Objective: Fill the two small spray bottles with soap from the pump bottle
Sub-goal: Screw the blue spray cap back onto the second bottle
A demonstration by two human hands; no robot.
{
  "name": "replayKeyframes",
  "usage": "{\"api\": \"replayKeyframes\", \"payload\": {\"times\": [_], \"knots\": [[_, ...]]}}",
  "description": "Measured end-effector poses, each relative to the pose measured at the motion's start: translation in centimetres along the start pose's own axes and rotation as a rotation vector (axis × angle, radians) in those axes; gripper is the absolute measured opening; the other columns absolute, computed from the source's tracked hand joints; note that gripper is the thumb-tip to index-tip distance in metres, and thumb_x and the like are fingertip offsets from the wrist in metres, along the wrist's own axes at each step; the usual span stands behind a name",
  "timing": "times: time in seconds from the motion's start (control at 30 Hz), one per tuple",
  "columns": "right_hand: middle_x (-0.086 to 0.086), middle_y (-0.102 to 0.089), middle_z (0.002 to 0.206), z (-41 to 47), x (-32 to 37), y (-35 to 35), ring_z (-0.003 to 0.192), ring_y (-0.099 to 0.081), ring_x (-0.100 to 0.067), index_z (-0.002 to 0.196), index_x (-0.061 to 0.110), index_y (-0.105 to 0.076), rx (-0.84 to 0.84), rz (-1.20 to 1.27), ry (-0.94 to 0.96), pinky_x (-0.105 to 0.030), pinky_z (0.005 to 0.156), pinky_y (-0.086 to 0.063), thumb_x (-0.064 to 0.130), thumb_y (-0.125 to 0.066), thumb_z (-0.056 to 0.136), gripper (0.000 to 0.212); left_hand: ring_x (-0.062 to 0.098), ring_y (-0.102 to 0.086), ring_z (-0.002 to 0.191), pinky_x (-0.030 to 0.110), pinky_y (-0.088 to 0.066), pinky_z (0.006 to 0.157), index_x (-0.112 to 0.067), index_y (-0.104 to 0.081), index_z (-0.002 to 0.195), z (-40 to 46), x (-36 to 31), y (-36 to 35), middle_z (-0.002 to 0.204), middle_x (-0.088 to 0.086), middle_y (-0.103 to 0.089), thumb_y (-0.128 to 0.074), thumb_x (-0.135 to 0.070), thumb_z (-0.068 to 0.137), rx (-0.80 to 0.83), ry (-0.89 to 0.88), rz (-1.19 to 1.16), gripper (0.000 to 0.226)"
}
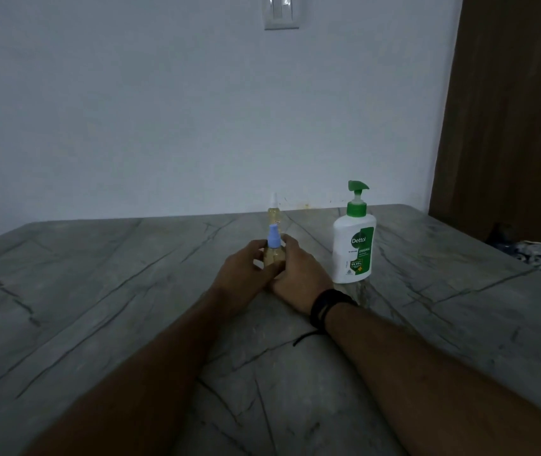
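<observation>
On grey veined stone tabletop (98, 291): two small spray bottles. Blue-capped clear one (273, 250) gripped by left hand (244, 274) and right hand (298, 274); white-nozzled one (274, 213) just behind. One white green-pump Dettol soap bottle (354, 248) right, upright, apart.

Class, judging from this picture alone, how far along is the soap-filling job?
Looks done: the far spray bottle stands capped, holding yellowish liquid. In hand: left hand and right hand grip the blue-capped spray bottle, also yellowish inside. Left: apparently only setting it down; the Dettol pump bottle stands untouched.
</observation>
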State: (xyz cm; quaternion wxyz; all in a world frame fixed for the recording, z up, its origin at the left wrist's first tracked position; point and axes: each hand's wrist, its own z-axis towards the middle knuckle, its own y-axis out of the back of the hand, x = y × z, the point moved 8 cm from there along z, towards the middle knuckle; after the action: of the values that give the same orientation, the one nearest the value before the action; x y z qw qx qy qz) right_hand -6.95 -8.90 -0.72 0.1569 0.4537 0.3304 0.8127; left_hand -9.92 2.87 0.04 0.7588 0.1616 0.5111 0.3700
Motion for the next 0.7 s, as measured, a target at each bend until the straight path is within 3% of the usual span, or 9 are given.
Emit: {"api": "replayKeyframes", "payload": {"times": [0.3,0.4,0.53,0.63,0.7], "knots": [[-0.013,-0.032,0.157,-1.9,1.5,1.2,0.141,-0.036,-0.031,0.159,0.013,-0.004,-0.046,-0.131,0.051,-0.042,0.113,-0.036,0.036,-0.070,0.086,0.101,0.009,-0.062,0.092,0.037,-0.051,0.085,-0.038,-0.046,0.132,-0.3,0.1,-0.1,0.115,-0.009,-0.063,-0.063,-0.055,0.080,-0.022,0.002,0.020,0.057],[-0.010,-0.037,0.151,-4.3,2.9,2.7,0.135,-0.040,-0.030,0.155,0.016,-0.020,-0.127,-0.192,0.145,-0.046,0.107,-0.043,0.037,-0.068,0.085,0.088,0.013,-0.060,0.097,0.037,-0.049,0.088,-0.034,-0.045,0.134,-0.2,0.1,-0.2,0.119,-0.005,-0.062,-0.066,-0.053,0.080,-0.014,-0.007,0.028,0.060],[-0.008,-0.047,0.132,-7.2,3.7,7.3,0.117,-0.048,-0.028,0.137,0.017,-0.043,-0.379,-0.264,0.247,-0.047,0.092,-0.050,0.037,-0.075,0.077,0.071,0.014,-0.059,0.098,0.036,-0.048,0.088,-0.030,-0.045,0.135,-0.2,0.2,-0.3,0.119,-0.003,-0.062,-0.070,-0.050,0.078,-0.012,0.001,0.039,0.065],[-0.012,-0.043,0.136,-7.3,1.6,11.2,0.121,-0.042,-0.030,0.142,0.013,-0.038,-0.541,-0.296,0.138,-0.043,0.094,-0.046,0.046,-0.082,0.069,0.091,0.016,-0.059,0.098,0.038,-0.049,0.088,-0.029,-0.043,0.136,-0.2,0.3,-0.4,0.119,-0.003,-0.061,-0.072,-0.052,0.075,0.015,0.007,0.034,0.072],[-0.014,-0.034,0.146,-6.5,-1.1,12.5,0.130,-0.037,-0.032,0.152,0.013,-0.024,-0.526,-0.263,-0.011,-0.045,0.102,-0.040,0.052,-0.084,0.068,0.111,0.015,-0.058,0.099,0.039,-0.049,0.089,-0.030,-0.040,0.137,-0.2,0.4,-0.6,0.121,-0.003,-0.060,-0.072,-0.055,0.074,0.041,0.003,0.065,0.075]]}}
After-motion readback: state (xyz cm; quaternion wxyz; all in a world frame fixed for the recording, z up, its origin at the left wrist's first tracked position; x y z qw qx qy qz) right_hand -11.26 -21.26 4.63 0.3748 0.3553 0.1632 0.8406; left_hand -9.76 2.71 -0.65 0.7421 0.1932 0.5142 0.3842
